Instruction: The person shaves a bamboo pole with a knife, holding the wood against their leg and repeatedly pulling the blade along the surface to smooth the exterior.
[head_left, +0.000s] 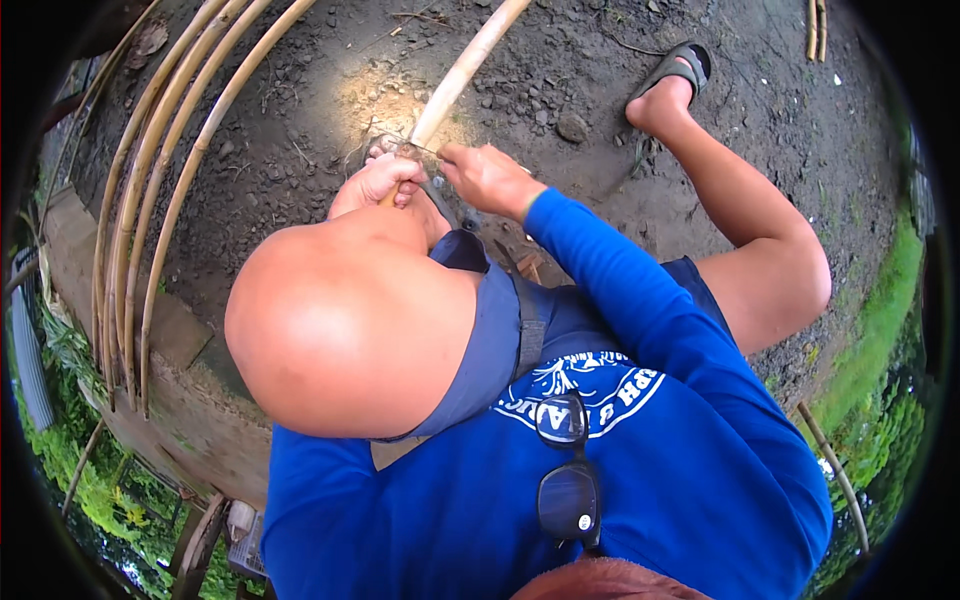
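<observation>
Stony soil, poles leftward; left hand clasps stick, right hand grip unclear.

A pale, round pole — long, bare — slants over dark soil.

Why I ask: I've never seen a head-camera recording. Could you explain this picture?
No machine here: a person works bare-handed. The single picture comes from a head-worn fisheye camera looking down, so straight edges bend toward the rim. Stony ground lies ahead, with slender poles at left. The left hand looks closed around a yellowish piece, mostly hidden. The right hand has its fingers by the near end of a pale pole; what exactly they hold is unclear.
</observation>
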